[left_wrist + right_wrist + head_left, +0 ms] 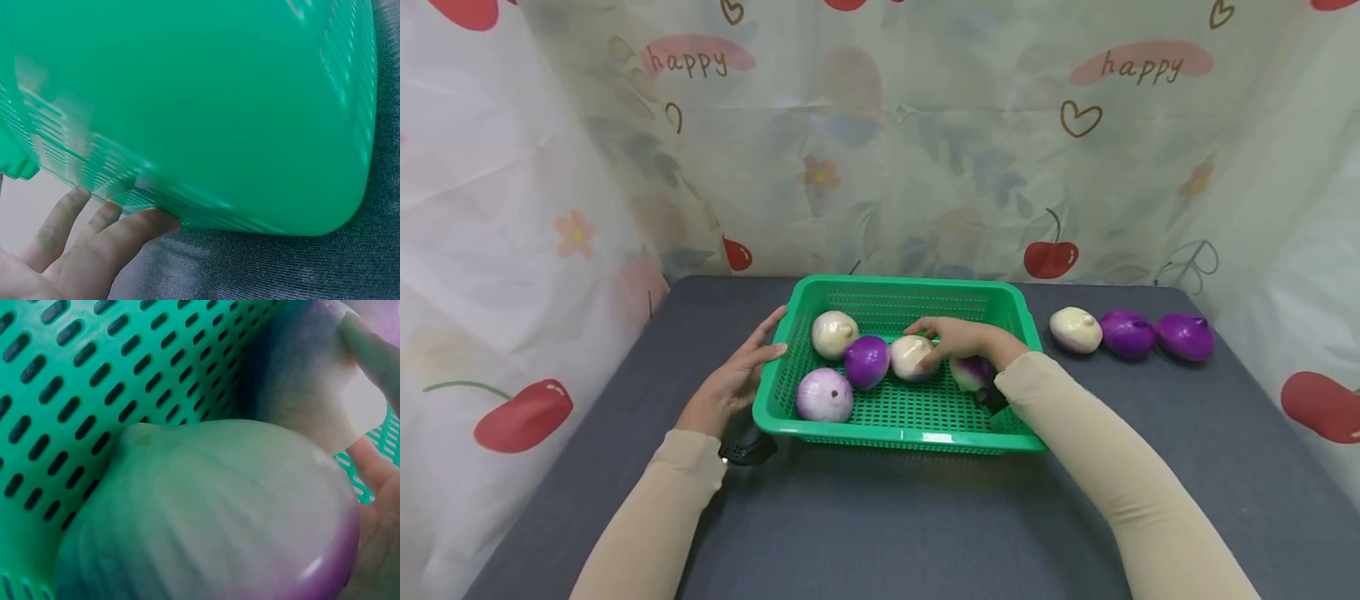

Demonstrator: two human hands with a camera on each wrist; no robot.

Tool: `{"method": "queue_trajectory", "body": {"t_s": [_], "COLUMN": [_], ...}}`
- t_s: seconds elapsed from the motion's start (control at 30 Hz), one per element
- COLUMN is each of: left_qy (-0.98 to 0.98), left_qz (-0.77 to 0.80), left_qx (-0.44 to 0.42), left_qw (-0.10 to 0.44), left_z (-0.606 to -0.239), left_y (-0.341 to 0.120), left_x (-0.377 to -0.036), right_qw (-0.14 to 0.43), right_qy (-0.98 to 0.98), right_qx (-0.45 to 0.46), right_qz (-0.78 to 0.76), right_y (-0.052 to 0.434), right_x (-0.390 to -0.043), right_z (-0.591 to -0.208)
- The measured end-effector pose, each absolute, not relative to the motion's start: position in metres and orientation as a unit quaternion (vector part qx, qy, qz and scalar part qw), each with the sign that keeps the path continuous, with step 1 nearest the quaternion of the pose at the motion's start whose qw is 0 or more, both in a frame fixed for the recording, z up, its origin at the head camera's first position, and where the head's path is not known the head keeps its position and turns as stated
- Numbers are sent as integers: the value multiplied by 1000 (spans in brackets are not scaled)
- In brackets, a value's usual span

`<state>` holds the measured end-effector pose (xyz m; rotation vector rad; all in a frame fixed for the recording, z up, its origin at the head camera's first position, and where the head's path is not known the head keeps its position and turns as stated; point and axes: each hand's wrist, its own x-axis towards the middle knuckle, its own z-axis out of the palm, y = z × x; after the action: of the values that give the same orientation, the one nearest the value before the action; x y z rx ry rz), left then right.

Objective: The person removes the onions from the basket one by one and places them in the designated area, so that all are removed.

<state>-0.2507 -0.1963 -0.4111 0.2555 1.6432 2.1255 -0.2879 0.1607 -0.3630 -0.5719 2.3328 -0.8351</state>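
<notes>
Dark grey table [880,517], hemmed on three sides by a printed curtain [925,150] with cherries and the word "happy". Green basket [895,417] set mid-table, slotted walls and floor.

Inside the basket: white onion [833,333] at the back left, purple onion [867,362] just beside it, pale pink onion [824,395] at the front left, cream onion [912,357] at centre, and a white-and-purple onion [972,372] partly hidden under the wrist. Outside, in a row at the right of the table: one white onion [1075,329] and two purple onions [1156,335].

Left hand [733,379] flat against the basket's left wall, fingers [94,231] straight, holding nothing, apparently steadying. Right hand [958,340] inside the basket, fingers draped over the cream onion and touching it; whether clamped or merely resting cannot be told.

Judged step: placing or releasing an onion in the basket. Next move likely calls for a clean lift of the hand without knocking neighbouring onions, basket kept steady.
</notes>
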Motion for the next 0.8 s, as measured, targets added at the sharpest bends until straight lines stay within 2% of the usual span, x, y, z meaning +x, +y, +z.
{"method": "queue_trajectory", "body": {"t_s": [0.4, 0.8], "left_qy": [592, 587], "left_qz": [770, 775], "left_qx": [92, 84], "left_qw": [220, 219], "left_z": [-413, -410], "left_y": [-197, -195], "left_x": [-251, -250], "right_qw": [296, 236], "right_qy": [879, 880], "right_qx": [-214, -200], "right_qz": [-307, -361], "right_y": [160, 169], "right_x": [-288, -288], "right_z": [-363, -350]}}
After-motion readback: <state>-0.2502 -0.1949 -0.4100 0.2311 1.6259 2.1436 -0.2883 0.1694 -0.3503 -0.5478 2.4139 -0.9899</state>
